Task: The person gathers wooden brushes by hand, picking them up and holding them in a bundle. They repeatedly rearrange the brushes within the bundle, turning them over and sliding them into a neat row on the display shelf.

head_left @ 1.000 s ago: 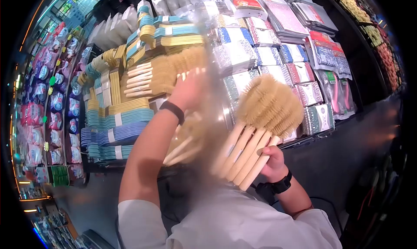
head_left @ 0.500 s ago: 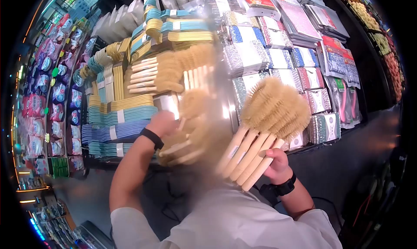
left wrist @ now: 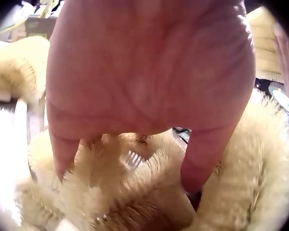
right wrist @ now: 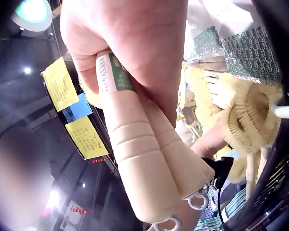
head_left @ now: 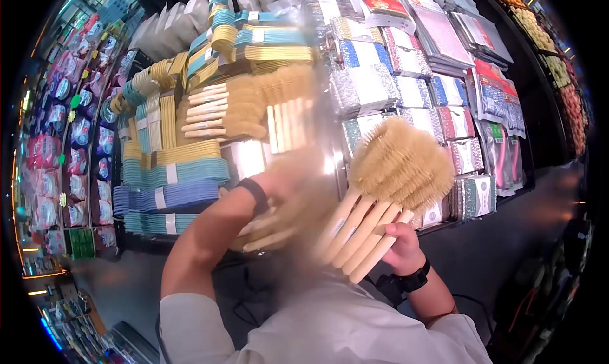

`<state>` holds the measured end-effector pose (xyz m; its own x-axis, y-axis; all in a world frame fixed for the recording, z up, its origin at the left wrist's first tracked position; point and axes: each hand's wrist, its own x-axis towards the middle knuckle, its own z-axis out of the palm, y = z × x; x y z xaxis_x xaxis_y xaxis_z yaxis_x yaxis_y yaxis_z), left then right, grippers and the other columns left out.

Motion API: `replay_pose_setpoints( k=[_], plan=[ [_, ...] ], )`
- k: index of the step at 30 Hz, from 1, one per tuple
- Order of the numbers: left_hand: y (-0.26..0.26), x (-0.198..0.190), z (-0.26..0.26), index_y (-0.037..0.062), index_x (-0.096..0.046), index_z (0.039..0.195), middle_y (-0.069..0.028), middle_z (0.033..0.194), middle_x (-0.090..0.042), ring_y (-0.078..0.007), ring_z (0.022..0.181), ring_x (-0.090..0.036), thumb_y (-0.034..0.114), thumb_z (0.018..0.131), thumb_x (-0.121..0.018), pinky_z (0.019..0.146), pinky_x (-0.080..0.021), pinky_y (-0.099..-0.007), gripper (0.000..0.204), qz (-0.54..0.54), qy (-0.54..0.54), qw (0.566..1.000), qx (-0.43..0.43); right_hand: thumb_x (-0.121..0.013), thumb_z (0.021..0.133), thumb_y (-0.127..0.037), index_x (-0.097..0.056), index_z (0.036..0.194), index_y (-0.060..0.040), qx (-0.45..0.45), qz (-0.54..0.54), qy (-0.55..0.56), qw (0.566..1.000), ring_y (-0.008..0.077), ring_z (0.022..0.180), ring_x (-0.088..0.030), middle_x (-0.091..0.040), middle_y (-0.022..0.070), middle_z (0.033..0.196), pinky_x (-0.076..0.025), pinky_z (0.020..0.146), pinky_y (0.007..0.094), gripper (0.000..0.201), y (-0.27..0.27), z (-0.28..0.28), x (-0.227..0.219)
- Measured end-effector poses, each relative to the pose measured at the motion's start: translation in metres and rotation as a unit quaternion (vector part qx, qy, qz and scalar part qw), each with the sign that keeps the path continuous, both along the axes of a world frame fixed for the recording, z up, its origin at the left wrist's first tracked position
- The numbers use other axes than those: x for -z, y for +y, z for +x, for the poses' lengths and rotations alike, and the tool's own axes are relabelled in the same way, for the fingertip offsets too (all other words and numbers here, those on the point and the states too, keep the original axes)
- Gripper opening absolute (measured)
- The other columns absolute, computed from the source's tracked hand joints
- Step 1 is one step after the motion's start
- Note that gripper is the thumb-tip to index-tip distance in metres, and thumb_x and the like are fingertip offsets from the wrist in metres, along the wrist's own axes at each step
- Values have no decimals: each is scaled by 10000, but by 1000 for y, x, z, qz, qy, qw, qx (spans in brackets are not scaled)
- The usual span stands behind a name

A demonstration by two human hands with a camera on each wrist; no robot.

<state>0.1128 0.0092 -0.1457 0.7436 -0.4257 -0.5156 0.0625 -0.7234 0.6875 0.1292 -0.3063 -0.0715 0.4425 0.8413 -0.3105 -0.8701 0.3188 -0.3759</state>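
Observation:
In the head view my right hand [head_left: 403, 246] grips a bundle of scrubbing brushes [head_left: 403, 164] by their pale wooden handles, bristle heads up. Two of these handles [right wrist: 139, 159], one with a green and white label, show metal end rings in the right wrist view. My left hand [head_left: 285, 173], blurred, is over loose brushes at the display's front. In the left wrist view, thumb and fingers reach down around a bristly brush [left wrist: 120, 192]; the fingertips are hidden among bristles. Behind lie neat rows of similar brushes [head_left: 247, 107], some handles pointing left, others toward me.
Left of the loose brushes are banded stacks of blue and yellow long-handled items [head_left: 184, 170]. Glittery wrapped packets [head_left: 368, 88] fill the right side of the display. A rack of colourful packages [head_left: 79, 132] stands at far left.
My left hand moved from the brush rows down to the front pile, then right over it; a brush head there shifted. The right hand keeps holding its bundle in about the same place.

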Motion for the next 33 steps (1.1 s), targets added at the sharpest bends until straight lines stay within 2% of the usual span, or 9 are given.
replay_pose_setpoints(
  k=[4, 6, 8, 13, 21, 24, 26, 29, 33],
  plan=[
    [19, 40, -20, 103, -265, 1461, -229, 1359, -352, -347, 1249, -401, 224, 718, -714, 1050, -347, -377, 876, -25, -137, 990, -19, -586, 806, -152, -419, 1330, -17, -7, -2, 3, 1000, 314, 1173, -531, -531, 162, 1271, -426, 1011, 461, 566, 8, 3, 1],
    [2, -67, -7, 89, -362, 1406, -209, 1311, -419, -319, 1208, -449, 213, 750, -693, 1007, -384, -367, 745, -10, -28, 992, -126, -582, 811, -161, -420, 1330, -24, -7, -8, 7, 1000, 316, 1174, -530, -531, 159, 1273, -422, 1015, 465, 561, 13, 5, -2],
    [0, -108, -10, 74, -448, 1337, -183, 1226, -494, -283, 1116, -511, 201, 780, -668, 938, -423, -359, 612, 12, 38, 977, -211, -580, 815, -172, -421, 1330, -29, -11, -9, 15, 1000, 317, 1174, -529, -530, 154, 1274, -417, 1018, 468, 558, 20, 6, -4],
    [-5, -144, -46, 58, -536, 1214, -123, 959, -626, -192, 781, -593, 165, 880, -577, 704, -464, -309, 353, -3, -23, 940, -340, -581, 829, -187, -416, 1334, -40, -11, -18, 9, 1000, 302, 1200, -506, -522, 132, 1284, -380, 1050, 461, 550, 37, 6, -14],
    [-51, -201, -106, 101, -101, 1482, -228, 1307, -496, -312, 1022, -623, 483, 1013, -243, 834, -526, -371, 621, -430, 145, 784, -424, -559, 842, -139, -363, 1363, -55, -59, 6, -68, 996, 290, 1207, -494, -489, 130, 1309, -391, 1033, 462, 563, 67, -8, -39],
    [-52, -196, -117, 116, -89, 1496, -231, 1344, -469, -340, 1081, -603, 511, 1005, -226, 882, -521, -413, 645, -509, 180, 687, -487, -548, 849, -135, -374, 1346, -59, -62, -22, -145, 987, 272, 1201, -496, -495, 117, 1286, -401, 1025, 445, 532, 70, -16, -34],
    [-52, -199, -123, 118, -119, 1495, -211, 1357, -469, -354, 1083, -601, 525, 1000, -224, 892, -520, -430, 650, -508, 179, 684, -492, -524, 862, -133, -372, 1347, -58, -44, -22, -217, 975, 263, 1204, -492, -496, 112, 1282, -399, 1028, 435, 513, 76, -26, -33],
    [-53, -206, -134, 117, -195, 1482, -162, 1353, -484, -344, 1113, -587, 493, 997, -305, 917, -508, -440, 623, -530, 163, 677, -484, -525, 878, -136, -409, 1328, -62, -63, 2, -443, 894, 269, 1196, -497, -509, 107, 1255, -400, 1017, 424, 470, 89, -29, -42],
    [-60, -230, -149, 98, -311, 1442, -86, 1363, -478, -240, 1196, -522, 261, 986, -445, 983, -452, -379, 502, -588, 51, 696, -409, -527, 900, -140, -459, 1302, -68, -91, 73, -791, 601, 277, 1184, -504, -526, 102, 1218, -402, 1003, 410, 415, 117, -24, -64]
  ],
)
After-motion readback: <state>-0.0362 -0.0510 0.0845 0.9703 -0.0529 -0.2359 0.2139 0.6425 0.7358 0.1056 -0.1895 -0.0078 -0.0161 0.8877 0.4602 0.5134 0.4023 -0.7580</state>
